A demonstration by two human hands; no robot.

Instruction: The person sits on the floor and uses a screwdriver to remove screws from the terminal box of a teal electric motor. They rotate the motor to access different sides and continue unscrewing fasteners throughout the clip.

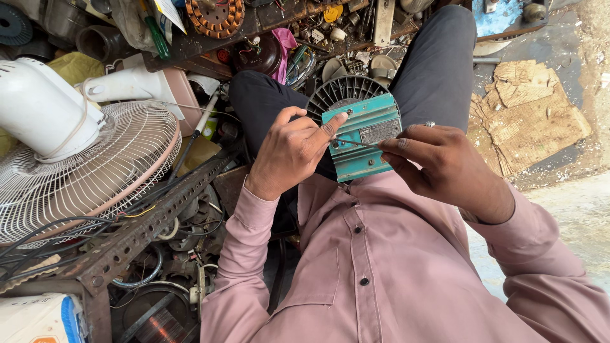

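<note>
Head view, largest to smallest. A person in a pink shirt (381, 267) and dark trousers (432, 70) is sitting with knees apart, filling the lower and middle frame. To the left, a white pedestal fan (82, 165) is lying tilted, its wire guard touching a rusty perforated angle-iron frame (146, 222) that is running diagonally toward the person's left forearm, leaving little room on that side. Above the knees, a cluttered tabletop (267, 25) is carrying small metal parts, and its front edge is closing off the space just beyond the knees. To the right, a concrete floor (572, 209) with a torn piece of cardboard (534, 114) is lying open, offering the only free room for movement.

Between the knees, a teal finned motor housing (362, 143) with a dark ribbed fan cover (346, 95) behind it is resting on the lap, just above the shirt hem. The left hand (289, 152) is gripping the housing's left edge, its index finger lying along the top face and its thumb raised. The right hand (438, 162) is sitting just beside the housing's right edge, fingers pinched together on a thin metal tool (357, 143) whose tip is lying across the teal face near a small grey nameplate (380, 131). The two hands are apart, with the housing between them.
</note>
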